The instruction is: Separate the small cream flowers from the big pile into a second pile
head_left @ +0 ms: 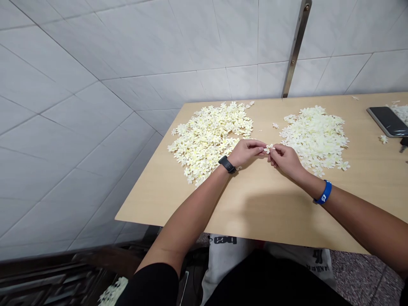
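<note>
Between my two hands, over the middle of the table, is one small white artificial flower (269, 148) with a pale yellow centre. My left hand (248, 151) pinches it from the left, a black watch on that wrist. From the right, my right hand (286, 159) grips the same flower between thumb and fingers; a blue band circles this wrist. A wide pile of cream-yellow flowers (207, 136) lies just beyond and left of my left hand. Beside my right hand spreads a second pile of paler white flowers (315, 138).
The wooden table (197, 210) stands against a tiled wall (153, 42). At its right side lie a black phone (389, 121), a loose flower (383, 139) and part of another white pile (400, 112). More white flowers (113, 292) show low at the left, below the table.
</note>
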`<move>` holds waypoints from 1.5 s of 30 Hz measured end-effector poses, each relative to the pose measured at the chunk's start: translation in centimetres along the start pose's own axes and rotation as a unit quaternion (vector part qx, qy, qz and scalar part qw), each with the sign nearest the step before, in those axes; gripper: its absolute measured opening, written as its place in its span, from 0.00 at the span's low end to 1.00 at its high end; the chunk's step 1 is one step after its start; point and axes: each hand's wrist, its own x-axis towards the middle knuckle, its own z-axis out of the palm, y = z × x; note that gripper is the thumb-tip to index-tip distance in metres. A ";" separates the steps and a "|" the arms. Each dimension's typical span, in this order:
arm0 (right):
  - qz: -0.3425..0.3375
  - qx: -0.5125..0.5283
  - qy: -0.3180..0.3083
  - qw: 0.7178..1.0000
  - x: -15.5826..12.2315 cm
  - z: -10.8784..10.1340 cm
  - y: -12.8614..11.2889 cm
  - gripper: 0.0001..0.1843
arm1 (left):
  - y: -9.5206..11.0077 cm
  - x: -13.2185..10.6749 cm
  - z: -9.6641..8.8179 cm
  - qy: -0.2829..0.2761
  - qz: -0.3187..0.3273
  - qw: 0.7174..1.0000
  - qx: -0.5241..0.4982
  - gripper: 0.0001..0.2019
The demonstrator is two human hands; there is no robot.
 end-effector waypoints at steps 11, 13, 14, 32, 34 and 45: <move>-0.080 -0.072 -0.005 0.994 -0.3 0.1 0.3 0.19 | -0.2 0.0 -0.4 -0.001 -0.033 0.999 -0.016 0.27; -0.130 -0.124 -0.001 0.984 -0.3 0.0 0.5 0.17 | -0.1 -0.1 -0.6 -0.011 -0.054 0.998 -0.023 0.29; -0.151 -0.146 0.001 0.978 -0.3 0.0 0.6 0.17 | 0.0 -0.1 -0.6 -0.015 -0.061 0.998 -0.018 0.29; -0.199 -0.154 -0.006 0.968 -0.6 -0.3 0.2 0.18 | 0.9 -1.1 0.6 0.011 0.095 0.960 0.265 0.14; -0.189 -0.154 -0.001 0.970 -0.6 -0.2 0.2 0.17 | 1.0 -1.2 0.8 0.012 0.096 0.960 0.263 0.15; -0.183 -0.207 -0.009 0.961 -0.6 -0.3 0.3 0.16 | 1.1 -1.4 1.5 0.029 0.146 0.898 0.413 0.09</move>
